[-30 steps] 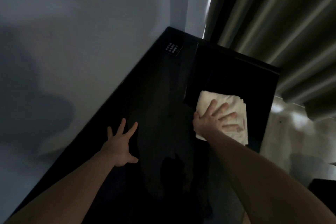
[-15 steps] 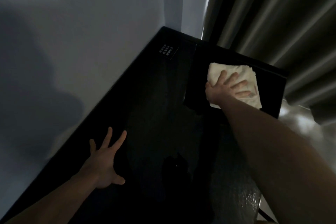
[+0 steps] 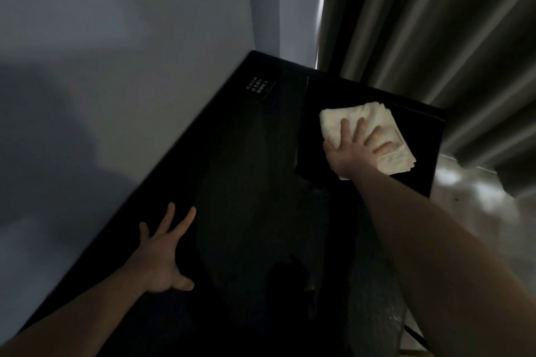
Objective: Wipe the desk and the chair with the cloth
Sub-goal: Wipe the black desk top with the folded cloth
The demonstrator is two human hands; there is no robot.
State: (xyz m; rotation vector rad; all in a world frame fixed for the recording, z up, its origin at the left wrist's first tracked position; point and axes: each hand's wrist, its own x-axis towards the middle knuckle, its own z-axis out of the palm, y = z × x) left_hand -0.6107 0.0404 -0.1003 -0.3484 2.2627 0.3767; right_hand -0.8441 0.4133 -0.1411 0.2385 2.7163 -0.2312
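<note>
Pressed right hand (image 3: pixel 352 151) flat, fingers spread, on folded white cloth (image 3: pixel 368 132) at far right end of dark surface (image 3: pixel 246 182); left hand (image 3: pixel 162 255) open, braced beside wall (image 3: pixel 116 66).

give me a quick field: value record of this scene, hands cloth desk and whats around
surface: dark glossy desk, set against the wall
cloth: white folded cloth, flat on the desk's far end
right hand: palm down, fingers spread on the cloth
left hand: bare, spread on the desk
label: small sign near the far corner
backdrop: grey curtain
</note>
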